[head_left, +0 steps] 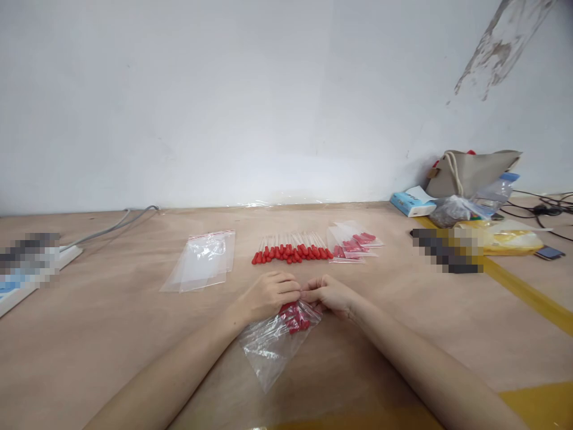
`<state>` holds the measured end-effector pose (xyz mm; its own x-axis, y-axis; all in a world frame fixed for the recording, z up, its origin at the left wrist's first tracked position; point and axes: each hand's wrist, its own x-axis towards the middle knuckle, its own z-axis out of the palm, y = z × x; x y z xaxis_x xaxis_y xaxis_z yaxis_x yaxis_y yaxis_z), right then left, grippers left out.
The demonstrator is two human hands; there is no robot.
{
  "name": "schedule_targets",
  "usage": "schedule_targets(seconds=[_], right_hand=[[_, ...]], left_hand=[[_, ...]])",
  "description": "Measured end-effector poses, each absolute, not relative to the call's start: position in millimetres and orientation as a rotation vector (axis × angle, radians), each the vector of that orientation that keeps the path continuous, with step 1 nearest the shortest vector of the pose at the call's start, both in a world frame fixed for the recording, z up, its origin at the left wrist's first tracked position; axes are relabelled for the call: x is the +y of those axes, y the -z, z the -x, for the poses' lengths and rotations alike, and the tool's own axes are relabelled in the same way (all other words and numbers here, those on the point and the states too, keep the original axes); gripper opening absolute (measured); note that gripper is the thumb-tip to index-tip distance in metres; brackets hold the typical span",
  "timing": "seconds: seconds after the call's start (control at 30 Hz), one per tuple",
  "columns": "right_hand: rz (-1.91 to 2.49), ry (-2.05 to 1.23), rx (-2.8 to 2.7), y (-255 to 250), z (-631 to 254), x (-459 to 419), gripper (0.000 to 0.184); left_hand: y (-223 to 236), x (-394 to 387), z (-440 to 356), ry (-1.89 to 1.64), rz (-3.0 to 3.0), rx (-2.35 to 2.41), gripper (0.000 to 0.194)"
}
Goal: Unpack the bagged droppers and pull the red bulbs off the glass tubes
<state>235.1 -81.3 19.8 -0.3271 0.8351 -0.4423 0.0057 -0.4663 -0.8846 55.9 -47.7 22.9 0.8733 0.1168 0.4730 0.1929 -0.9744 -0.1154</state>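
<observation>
While the clear bag (268, 352) is pinched at its edge by fingers (290, 287) of the left hand (270, 294) and right hand (330, 295), red bulbs (299, 324) are seen inside. Beyond, loose droppers (286, 253) are laid beside filled bags (358, 242). The left thumb is hidden.

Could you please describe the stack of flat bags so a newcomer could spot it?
Find the brown table against the pale wall. Left of the red-bulbed droppers lies the stack of flat bags. Unlike the overlapping bags right of the droppers, these show no red pieces inside.
</observation>
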Motion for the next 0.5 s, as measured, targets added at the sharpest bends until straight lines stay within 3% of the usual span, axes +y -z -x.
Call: schedule_targets(seconds=[0.33,0.5], right_hand=[[1.407,-1.484,-1.245,-9.4,-227.0,-78.2,0.01],[1.312,-1.529,-1.287,-8.0,-236.2,-76.1,0.022]], left_hand=[[-39.2,-48.6,-55.1,0.678,3.078,-0.357,0.024],[-63.7,-51.3,-44.5,0.708,3.304,-0.616,0.02]])
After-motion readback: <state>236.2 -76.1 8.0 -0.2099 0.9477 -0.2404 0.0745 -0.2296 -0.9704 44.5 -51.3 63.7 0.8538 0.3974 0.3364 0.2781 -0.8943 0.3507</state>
